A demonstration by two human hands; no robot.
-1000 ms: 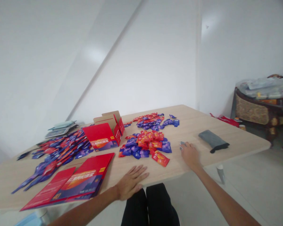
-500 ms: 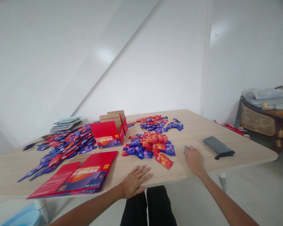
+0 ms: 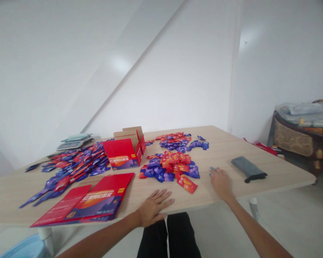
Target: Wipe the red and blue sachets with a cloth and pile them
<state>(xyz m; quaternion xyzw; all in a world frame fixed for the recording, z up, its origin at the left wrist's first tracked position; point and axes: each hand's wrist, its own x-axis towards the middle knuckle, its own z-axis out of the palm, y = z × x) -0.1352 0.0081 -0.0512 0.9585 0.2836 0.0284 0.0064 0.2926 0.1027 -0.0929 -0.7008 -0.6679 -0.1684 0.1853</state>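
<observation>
My left hand [image 3: 154,207] lies flat on the front edge of the wooden table [image 3: 231,150], fingers spread, holding nothing. My right hand [image 3: 221,181] rests further right on the tabletop, its fingers curled over a small grey object [image 3: 211,168] that peeks out at the fingertips. A heap of red and purple sachets [image 3: 171,167] lies between and beyond my hands. An opened red carton [image 3: 124,151] stands behind that heap. Flat red carton blanks [image 3: 88,201] lie to the left of my left hand.
A wide spread of long purple and red sachets [image 3: 70,166] covers the table's left. Another small sachet pile [image 3: 179,139] sits at the back. A grey pouch [image 3: 248,168] lies right. A scale [image 3: 74,141] stands far left. A dark cabinet [image 3: 301,138] stands beside the table.
The view has tilted up and shifted slightly, so the table sits lower in the picture. Both hands have stayed where they were on the table.
</observation>
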